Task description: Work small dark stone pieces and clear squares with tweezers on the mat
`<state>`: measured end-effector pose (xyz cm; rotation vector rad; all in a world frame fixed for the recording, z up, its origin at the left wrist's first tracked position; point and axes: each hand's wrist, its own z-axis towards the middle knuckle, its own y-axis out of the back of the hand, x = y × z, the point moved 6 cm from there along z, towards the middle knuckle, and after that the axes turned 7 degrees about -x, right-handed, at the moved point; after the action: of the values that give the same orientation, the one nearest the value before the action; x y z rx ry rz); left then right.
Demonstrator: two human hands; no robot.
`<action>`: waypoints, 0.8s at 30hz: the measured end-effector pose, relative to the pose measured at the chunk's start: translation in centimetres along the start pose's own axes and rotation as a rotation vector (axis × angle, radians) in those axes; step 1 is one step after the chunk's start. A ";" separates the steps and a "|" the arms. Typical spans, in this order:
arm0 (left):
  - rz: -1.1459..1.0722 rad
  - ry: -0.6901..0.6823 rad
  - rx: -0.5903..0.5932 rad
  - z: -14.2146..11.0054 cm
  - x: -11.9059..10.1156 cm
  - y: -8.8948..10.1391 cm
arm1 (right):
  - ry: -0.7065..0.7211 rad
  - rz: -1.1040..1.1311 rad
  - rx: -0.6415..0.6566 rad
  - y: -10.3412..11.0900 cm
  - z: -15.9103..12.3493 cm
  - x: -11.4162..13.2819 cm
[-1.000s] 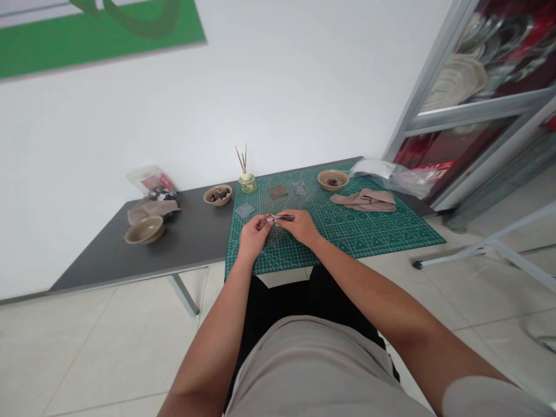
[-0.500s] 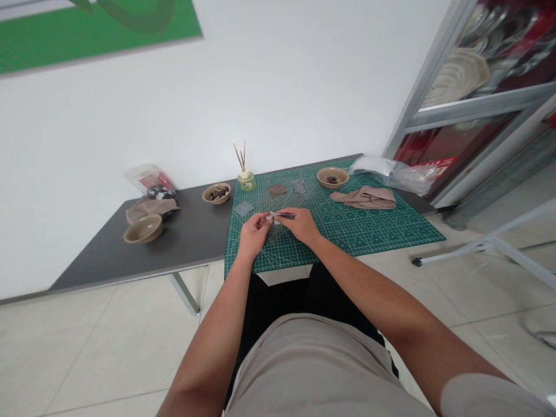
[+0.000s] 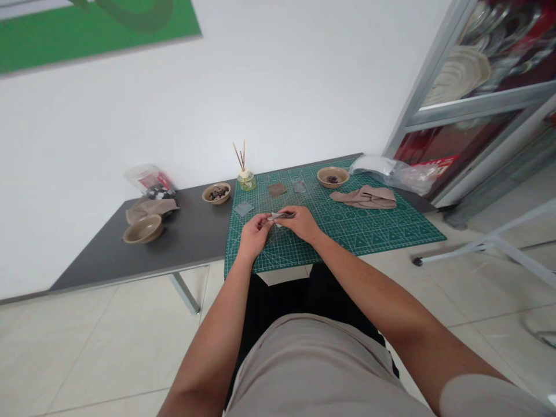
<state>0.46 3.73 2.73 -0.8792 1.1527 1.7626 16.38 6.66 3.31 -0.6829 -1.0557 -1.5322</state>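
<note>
Above the green cutting mat (image 3: 347, 231), my left hand (image 3: 253, 234) and my right hand (image 3: 300, 223) meet with their fingers pinched. Between them is a small folded sheet (image 3: 282, 215), pale on one face and dark grey on the other, partly covered by my fingers. Whether a smaller piece sits inside the fold I cannot tell. Just beyond my hands lie a brown square sheet (image 3: 277, 189) and a grey one (image 3: 299, 186). A pale grey-blue square sheet (image 3: 244, 208) rests beyond my left hand.
Bowls stand on the dark table (image 3: 191, 237): one with dark stone-like lumps (image 3: 217, 193), one on the mat with small dark bits (image 3: 333, 178), another at left (image 3: 143, 229). A reed diffuser (image 3: 247, 180), brown cloth (image 3: 369, 197) and plastic bag (image 3: 395, 174) lie around.
The folded sheet has tilted slightly between my fingers, and more of its dark face shows by my right hand. My hands are otherwise almost in the same place.
</note>
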 end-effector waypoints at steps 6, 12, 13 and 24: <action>0.023 0.017 -0.053 -0.1 -0.2 0.3 | 0.018 -0.015 -0.115 0.6 -0.1 0.3; 0.023 0.040 -0.055 0.1 0.2 0.2 | 0.056 0.039 -0.249 1.3 -0.5 0.7; 0.031 0.033 -0.026 0.1 0.1 0.0 | 0.036 0.056 -0.276 1.4 -0.6 0.6; 0.039 0.033 -0.039 0.1 0.4 0.0 | -0.060 0.030 -0.239 0.7 -0.7 0.2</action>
<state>0.25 3.96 2.39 -0.9170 1.1677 1.8137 17.06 5.92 3.29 -0.9102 -0.9104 -1.6358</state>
